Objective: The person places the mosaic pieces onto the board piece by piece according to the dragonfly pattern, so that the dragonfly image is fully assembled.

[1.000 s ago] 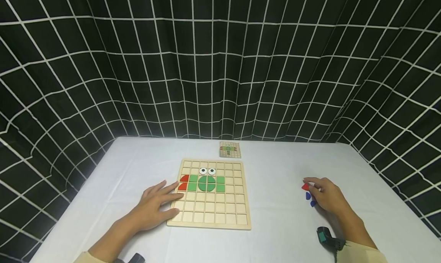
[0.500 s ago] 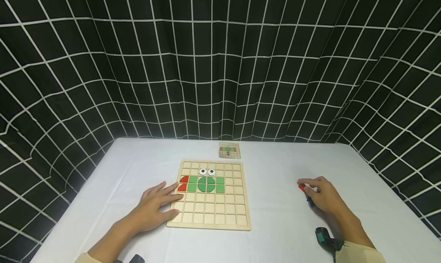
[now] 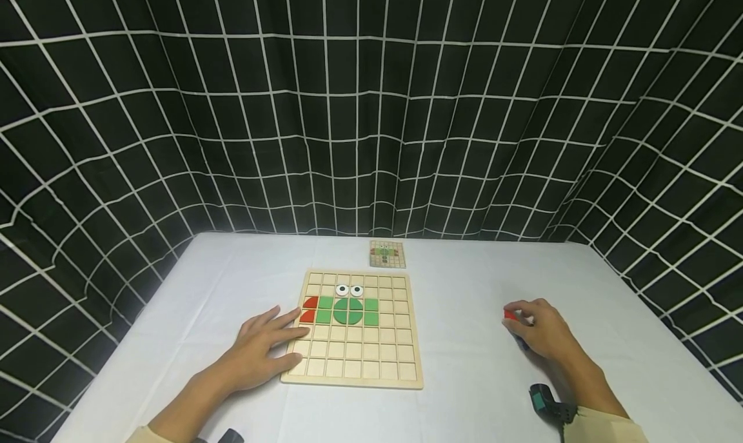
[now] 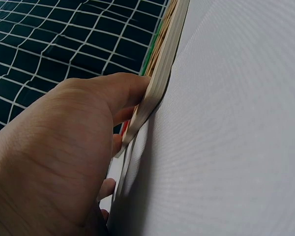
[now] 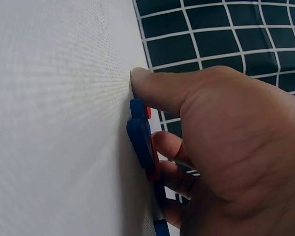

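A wooden grid board (image 3: 380, 353) lies on the white table. Set in its squares are red quarter-circle pieces (image 3: 309, 309), green square pieces (image 3: 325, 309), a green circle of quarter pieces (image 3: 348, 311) and two eye pieces (image 3: 349, 291). My left hand (image 3: 261, 346) rests with spread fingers over the board's left edge; in the left wrist view the thumb lies on its rim. Off to the right, my right hand (image 3: 542, 327) pinches a red piece (image 3: 509, 315) between thumb and fingers, low over the table. Blue pieces (image 5: 140, 140) lie under that hand, mostly hidden in the head view.
Behind the board lies a small pattern card (image 3: 387, 254) showing a similar figure on a grid. A black curtain with white grid lines (image 3: 371, 108) surrounds the white tabletop (image 3: 458, 301). Dark wrist cameras (image 3: 548, 403) sit on the wrists.
The right hand has shifted slightly left and its thumb has closed in on the red piece; the blue pieces seen beside it earlier are now mostly covered. The left hand has stayed put.
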A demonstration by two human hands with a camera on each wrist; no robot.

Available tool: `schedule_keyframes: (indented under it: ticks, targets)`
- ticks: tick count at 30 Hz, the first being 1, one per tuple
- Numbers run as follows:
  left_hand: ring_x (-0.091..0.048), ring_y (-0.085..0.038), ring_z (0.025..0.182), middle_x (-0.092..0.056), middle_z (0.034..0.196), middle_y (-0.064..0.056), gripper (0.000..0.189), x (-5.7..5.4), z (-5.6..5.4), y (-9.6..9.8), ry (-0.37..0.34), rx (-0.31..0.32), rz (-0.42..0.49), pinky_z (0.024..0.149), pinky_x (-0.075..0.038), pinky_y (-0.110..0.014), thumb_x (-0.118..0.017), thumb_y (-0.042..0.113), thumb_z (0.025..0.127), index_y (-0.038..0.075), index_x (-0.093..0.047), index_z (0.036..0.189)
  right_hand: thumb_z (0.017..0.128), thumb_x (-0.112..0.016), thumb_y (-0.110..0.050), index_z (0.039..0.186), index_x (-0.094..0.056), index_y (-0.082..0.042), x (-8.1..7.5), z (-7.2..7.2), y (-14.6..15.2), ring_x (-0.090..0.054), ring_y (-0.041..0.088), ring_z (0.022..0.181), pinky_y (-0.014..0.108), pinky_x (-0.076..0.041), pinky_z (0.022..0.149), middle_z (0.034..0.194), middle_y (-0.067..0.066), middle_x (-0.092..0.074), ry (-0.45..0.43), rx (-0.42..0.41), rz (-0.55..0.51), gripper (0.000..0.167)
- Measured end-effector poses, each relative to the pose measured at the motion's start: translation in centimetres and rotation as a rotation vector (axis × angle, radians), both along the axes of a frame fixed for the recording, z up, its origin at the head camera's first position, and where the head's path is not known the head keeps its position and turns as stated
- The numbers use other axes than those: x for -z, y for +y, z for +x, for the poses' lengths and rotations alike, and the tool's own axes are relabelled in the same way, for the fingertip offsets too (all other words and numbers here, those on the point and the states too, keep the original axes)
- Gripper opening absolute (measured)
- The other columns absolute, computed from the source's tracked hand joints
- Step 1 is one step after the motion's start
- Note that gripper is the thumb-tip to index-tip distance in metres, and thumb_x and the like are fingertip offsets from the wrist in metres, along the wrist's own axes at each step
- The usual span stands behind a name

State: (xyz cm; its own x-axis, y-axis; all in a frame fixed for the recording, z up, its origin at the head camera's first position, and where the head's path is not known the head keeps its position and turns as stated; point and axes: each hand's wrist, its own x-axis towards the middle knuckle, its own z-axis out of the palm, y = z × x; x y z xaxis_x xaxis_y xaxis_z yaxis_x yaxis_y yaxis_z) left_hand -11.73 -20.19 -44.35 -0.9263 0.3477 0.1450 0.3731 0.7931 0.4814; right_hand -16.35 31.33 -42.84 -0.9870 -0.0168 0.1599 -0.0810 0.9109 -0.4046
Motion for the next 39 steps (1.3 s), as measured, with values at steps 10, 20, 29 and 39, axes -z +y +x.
schedule_keyframes:
  ticks: [10, 20, 29, 39]
  targets:
    - [-0.024, -0.032, 0.141, -0.038, 0.148, 0.008, 0.042, 0.3, -0.1, 0.0, 0.004, -0.002, 0.003, 0.108, -0.012, -0.057, -0.066, 0.047, 0.081, 0.038, -0.060, 0.122, 0.083, -0.069, -0.029, 0.110, -0.065, -0.008, -1.5, 0.3, -0.6, -0.058, 0.034, 0.096, 0.036, -0.051, 0.064, 0.106, 0.018, -0.064, 0.035, 0.006, -0.074, 0.034]
    - [-0.023, -0.031, 0.141, -0.036, 0.148, 0.011, 0.042, 0.3, 0.0, 0.1, -0.007, -0.007, 0.000, 0.109, -0.011, -0.057, -0.065, 0.048, 0.081, 0.041, -0.059, 0.122, 0.077, -0.075, -0.019, 0.099, -0.069, -0.014, -5.4, 1.6, -3.4, -0.051, 0.013, 0.088, 0.031, -0.043, 0.067, 0.093, 0.001, -0.069, 0.345, -0.110, -0.080, 0.023]
    - [-0.023, -0.031, 0.141, -0.037, 0.148, 0.010, 0.043, 0.0, 0.2, -0.1, 0.001, -0.016, -0.006, 0.109, -0.012, -0.056, -0.065, 0.047, 0.081, 0.038, -0.059, 0.122, 0.068, -0.079, -0.005, 0.091, -0.071, -0.013, -9.0, 2.9, -7.4, -0.048, 0.001, 0.086, 0.013, -0.038, 0.071, 0.084, -0.006, -0.068, 0.531, -0.273, -0.165, 0.026]
    - [-0.023, -0.031, 0.141, -0.037, 0.148, 0.011, 0.043, 0.1, 0.1, 0.1, 0.002, -0.010, 0.006, 0.109, -0.012, -0.056, -0.066, 0.046, 0.081, 0.038, -0.060, 0.122, 0.072, -0.078, -0.010, 0.094, -0.071, -0.014, -9.9, 2.8, -11.9, -0.049, 0.005, 0.089, 0.023, -0.043, 0.074, 0.088, -0.008, -0.068, 0.468, -0.290, -0.212, 0.024]
